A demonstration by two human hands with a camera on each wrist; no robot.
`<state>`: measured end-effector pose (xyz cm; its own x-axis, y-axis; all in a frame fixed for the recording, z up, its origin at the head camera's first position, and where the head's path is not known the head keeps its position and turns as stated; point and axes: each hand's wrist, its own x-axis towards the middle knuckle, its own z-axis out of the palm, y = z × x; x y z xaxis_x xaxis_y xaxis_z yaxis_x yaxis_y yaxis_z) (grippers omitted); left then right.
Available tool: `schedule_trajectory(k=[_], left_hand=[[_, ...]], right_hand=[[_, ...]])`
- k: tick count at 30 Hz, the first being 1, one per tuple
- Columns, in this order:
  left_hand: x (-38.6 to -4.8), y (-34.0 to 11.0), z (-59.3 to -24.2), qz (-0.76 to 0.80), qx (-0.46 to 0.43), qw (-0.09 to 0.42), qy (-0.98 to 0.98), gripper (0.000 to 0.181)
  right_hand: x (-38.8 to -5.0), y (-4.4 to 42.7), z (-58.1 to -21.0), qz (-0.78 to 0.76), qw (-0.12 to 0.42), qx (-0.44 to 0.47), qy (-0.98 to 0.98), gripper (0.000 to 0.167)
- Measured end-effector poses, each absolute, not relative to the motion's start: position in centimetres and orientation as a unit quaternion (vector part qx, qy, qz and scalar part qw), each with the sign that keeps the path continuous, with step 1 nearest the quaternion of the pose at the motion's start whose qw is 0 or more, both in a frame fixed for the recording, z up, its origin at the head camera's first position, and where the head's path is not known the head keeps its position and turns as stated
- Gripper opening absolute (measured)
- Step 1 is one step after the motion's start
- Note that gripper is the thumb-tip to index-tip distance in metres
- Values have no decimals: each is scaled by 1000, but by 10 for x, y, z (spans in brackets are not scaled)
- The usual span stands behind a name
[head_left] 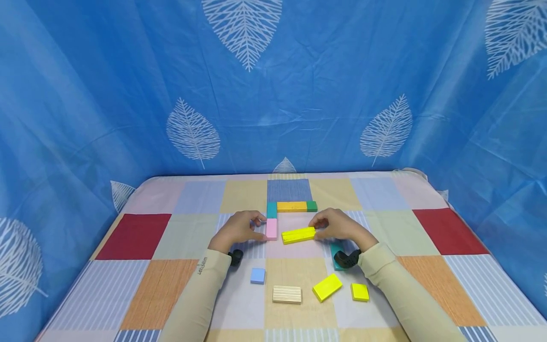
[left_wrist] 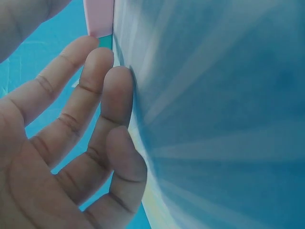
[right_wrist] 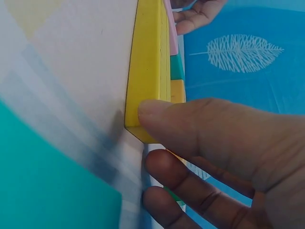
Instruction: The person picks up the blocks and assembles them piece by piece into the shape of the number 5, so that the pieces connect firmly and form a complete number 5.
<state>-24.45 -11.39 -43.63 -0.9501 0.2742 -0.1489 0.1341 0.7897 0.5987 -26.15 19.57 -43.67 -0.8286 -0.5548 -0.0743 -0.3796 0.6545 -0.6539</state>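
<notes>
My left hand [head_left: 240, 231] touches the left side of a pink block [head_left: 271, 229] with its thumb and a fingertip. In the left wrist view one fingertip meets the pink block's [left_wrist: 100, 19] end, and the other fingers are loosely bent. My right hand [head_left: 339, 225] pinches the right end of a long yellow block [head_left: 297, 235]. A lengthwise line shows on this block [right_wrist: 145, 62]; whether it is an edge or a seam I cannot tell. Beyond the pink block sits a teal block [head_left: 271, 210], followed rightward by an orange block [head_left: 292, 206] and a green block [head_left: 312, 206].
Partly under my right wrist lies another teal block [head_left: 336, 249]. Nearer me are a blue square block [head_left: 258, 275], a ridged wooden block [head_left: 287, 294], a yellow rectangular block [head_left: 327, 287] and a yellow square block [head_left: 360, 292]. A blue leaf-patterned curtain [head_left: 299, 133] surrounds the patchwork-covered table [head_left: 145, 294].
</notes>
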Motion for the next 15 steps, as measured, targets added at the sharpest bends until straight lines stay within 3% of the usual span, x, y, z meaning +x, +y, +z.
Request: schedule_trajectory(k=[15], left_hand=[[-245,-114,-437,316,98,126,935,50]], right_hand=[[-271,192,-439,-340,139,-262,892,23]])
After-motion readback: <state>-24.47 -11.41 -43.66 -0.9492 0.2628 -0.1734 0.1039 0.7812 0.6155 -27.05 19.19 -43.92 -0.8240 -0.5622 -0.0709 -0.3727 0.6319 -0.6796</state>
